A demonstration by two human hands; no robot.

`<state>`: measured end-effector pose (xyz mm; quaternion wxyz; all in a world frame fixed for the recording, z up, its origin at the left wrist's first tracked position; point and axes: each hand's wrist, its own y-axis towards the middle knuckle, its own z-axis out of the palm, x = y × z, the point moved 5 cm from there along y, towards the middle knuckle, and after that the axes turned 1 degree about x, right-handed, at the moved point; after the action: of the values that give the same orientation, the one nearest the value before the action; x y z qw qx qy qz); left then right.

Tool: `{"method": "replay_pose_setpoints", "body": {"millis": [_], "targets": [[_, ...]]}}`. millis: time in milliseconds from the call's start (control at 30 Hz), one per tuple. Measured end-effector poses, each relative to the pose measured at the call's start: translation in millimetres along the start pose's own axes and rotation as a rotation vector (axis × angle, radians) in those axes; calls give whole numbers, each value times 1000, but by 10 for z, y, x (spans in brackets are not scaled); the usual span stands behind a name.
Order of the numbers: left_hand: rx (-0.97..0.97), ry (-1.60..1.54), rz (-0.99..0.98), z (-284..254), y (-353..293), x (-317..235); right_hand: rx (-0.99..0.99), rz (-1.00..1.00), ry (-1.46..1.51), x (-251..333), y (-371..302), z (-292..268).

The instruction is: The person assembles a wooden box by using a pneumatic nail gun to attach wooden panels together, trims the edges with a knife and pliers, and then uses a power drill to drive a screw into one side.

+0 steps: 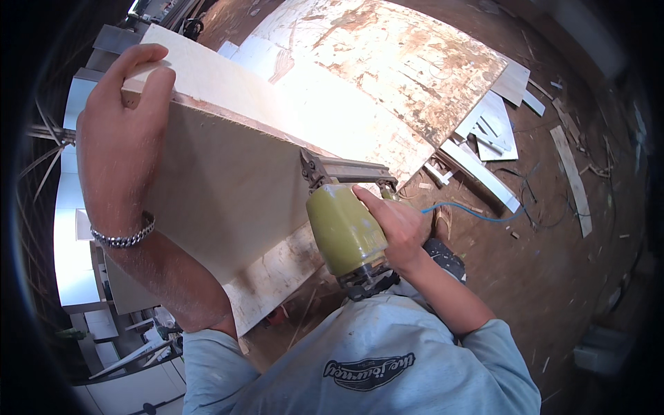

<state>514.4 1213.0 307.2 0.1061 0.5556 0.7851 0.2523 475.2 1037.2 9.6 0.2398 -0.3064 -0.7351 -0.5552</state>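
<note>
My right hand [400,225] is closed round the handle of a green pneumatic nail gun [342,232]. The gun's dark metal nose meets the top edge of a pale wooden panel [221,183], or sits right beside it; I cannot tell whether they touch. That panel stands on edge and joins a second pale board [207,72] along its far side. At the upper left corner, my left hand [128,117] grips the boards, with fingers over the top edge. A blue air hose [477,209] shows to the right of my right hand.
The boards rest on a large worktable [408,55] with a worn, stained top. Offcuts and white strips [484,180] lie on the brown floor to the right, with a long thin board [573,180] farther out. Pale cabinet panels [76,256] stand at the left.
</note>
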Motion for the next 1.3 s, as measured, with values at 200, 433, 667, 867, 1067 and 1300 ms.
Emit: {"method": "replay_pose_setpoints", "body": {"millis": [200,433,667,867,1067,1300], "targets": [[7,-49,-13,-27,-34,-28,-32,40,35,102,6,36],[-9,-14,-7,-71,-66,-51,-47,69,41,107,-43,64],[-21,24,-6,-52,-56,-40,-22,71,50,116,-34,58],[-26,-7,32,-41,-28,-21,-53,48,98,115,-35,66],[-18,12,21,-24,-13,-23,-36,101,81,84,-109,94],[-37,16,32,-32,-50,-8,-20,103,42,105,-111,67]]}}
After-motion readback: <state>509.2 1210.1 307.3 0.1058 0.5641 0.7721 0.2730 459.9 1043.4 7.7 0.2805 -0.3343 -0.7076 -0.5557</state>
